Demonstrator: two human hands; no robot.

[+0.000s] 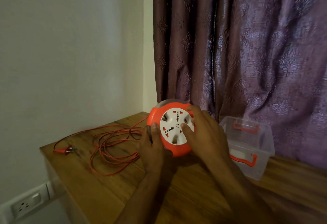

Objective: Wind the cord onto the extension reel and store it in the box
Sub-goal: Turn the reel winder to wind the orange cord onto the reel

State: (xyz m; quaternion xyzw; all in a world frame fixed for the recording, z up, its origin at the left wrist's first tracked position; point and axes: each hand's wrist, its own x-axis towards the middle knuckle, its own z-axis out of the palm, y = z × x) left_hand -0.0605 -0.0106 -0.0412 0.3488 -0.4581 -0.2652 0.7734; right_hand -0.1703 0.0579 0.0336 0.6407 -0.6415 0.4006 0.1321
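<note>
Glossy plastic reel (170, 130), grained wood table (109, 188)

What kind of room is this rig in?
Likely a home room, perhaps a bedroom or living room: a patterned purple curtain hangs behind a wooden table, a plain painted wall carries a wall socket, and a clear plastic storage box sits on the table.

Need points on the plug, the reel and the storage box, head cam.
plug (64, 150): head view, on its red body, lying on the table.
reel (177, 151): head view, on the lower orange rim.
storage box (254, 172): head view, on its clear near wall.
</note>
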